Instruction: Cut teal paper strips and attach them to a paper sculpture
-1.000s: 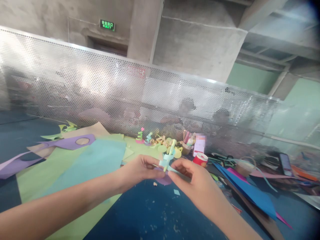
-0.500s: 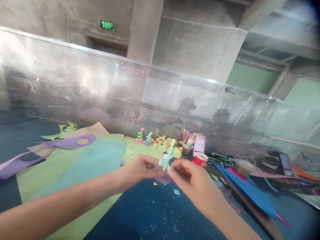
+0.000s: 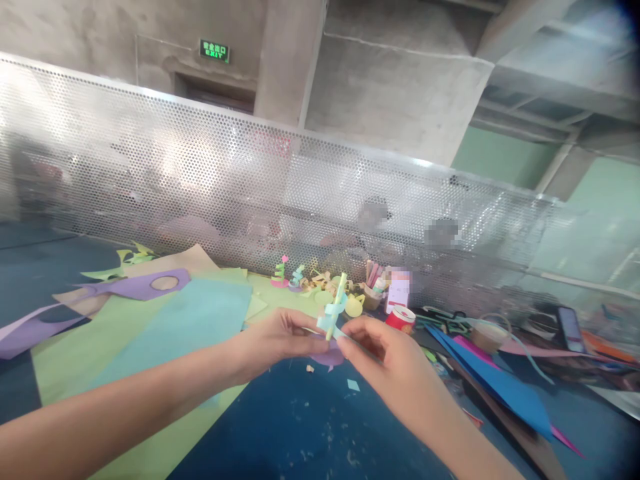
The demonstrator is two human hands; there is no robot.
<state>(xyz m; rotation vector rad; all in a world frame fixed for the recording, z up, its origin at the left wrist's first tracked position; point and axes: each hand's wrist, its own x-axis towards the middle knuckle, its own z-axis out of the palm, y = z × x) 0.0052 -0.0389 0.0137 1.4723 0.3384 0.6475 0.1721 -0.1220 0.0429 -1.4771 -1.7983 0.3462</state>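
Note:
A thin yellow-green stick (image 3: 342, 288), tilted a little to the right, stands between my hands with a light-blue paper strip (image 3: 336, 307) coiled loosely around it. From the left, my left hand (image 3: 287, 339) pinches the lower end of the stick and strip between thumb and fingers. My right hand (image 3: 375, 343) is closed in a pinch on the strip's lower right end. Under the fingertips shows a purple paper disc (image 3: 327, 357), partly hidden; whether it touches the stick I cannot tell.
Green paper (image 3: 65, 373) and blue paper sheets (image 3: 210, 313) spread on the left. Two small spiral paper figures, a pink-based one (image 3: 280, 275) among them, stand behind my hands. A red can (image 3: 400, 317), a phone (image 3: 571, 328) and blue card (image 3: 505, 387) lie to the right. A perforated metal screen (image 3: 225, 173) closes the back.
The blue strip's coils look more spread out along the stick, and the stick's top has shifted slightly left and up. Both hands stay almost where they were.

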